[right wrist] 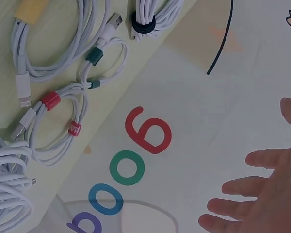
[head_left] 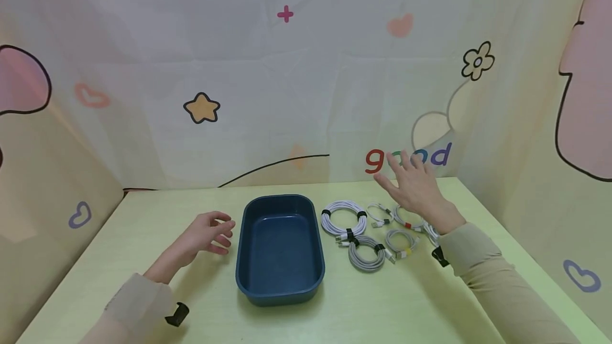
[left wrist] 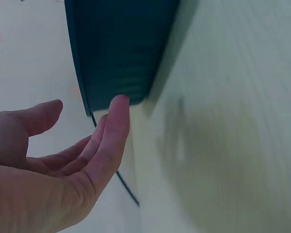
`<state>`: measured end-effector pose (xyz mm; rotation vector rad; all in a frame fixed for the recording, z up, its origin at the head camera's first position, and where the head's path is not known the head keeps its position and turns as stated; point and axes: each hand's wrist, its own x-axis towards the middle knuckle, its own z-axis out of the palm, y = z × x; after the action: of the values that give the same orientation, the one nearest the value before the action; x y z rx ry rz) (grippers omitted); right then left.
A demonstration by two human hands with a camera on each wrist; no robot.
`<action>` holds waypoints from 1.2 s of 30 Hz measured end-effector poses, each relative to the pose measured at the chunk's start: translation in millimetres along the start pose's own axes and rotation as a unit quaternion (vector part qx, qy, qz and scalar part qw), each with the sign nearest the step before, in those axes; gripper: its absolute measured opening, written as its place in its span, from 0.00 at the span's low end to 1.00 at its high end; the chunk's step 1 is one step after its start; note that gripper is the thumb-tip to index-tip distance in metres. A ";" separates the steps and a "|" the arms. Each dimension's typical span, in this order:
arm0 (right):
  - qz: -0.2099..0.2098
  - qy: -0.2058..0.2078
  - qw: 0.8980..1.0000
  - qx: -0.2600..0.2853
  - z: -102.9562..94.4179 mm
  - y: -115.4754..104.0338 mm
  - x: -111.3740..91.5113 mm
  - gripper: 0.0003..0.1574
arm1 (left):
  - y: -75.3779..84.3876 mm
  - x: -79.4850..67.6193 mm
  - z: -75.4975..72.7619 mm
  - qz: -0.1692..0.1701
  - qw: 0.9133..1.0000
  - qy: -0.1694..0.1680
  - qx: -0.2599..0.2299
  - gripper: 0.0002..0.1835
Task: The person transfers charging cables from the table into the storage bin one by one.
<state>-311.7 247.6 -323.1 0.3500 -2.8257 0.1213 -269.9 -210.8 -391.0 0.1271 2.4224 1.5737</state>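
Note:
My left hand (head_left: 209,233) hovers left of a dark blue tray (head_left: 280,293), its fingers relaxed and holding nothing. In the left wrist view the thumb and fingers of that hand (left wrist: 82,160) are apart, with the side of the tray (left wrist: 121,58) beyond them. My right hand (head_left: 415,185), fingers spread, is raised over the far right of the table above several coiled cables. These include a large white coil (head_left: 330,223), a grey coil (head_left: 365,264), a small cable with a yellow tie (head_left: 404,252) and one with a red tie (right wrist: 51,100). Another thick white coil (right wrist: 7,184) lies partly under the right arm.
A pale yellow-green table (head_left: 382,312) carries the tray and cables. Behind it hangs a printed cloth (head_left: 268,110) with the word "good", and cloth sides (head_left: 564,216) stand left and right. Black wrist mounts (head_left: 177,314) hang below both sleeves.

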 end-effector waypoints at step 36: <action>0.007 -0.198 0.965 0.171 70.4 -29.7 8.7 0.20 | -17.8 16.0 13.5 -0.067 0.970 -0.106 -0.210 0.09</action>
<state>-331.6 208.6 -386.3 0.4739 -3.2001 0.6113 -280.9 -202.9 -415.0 0.0479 1.8542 1.8611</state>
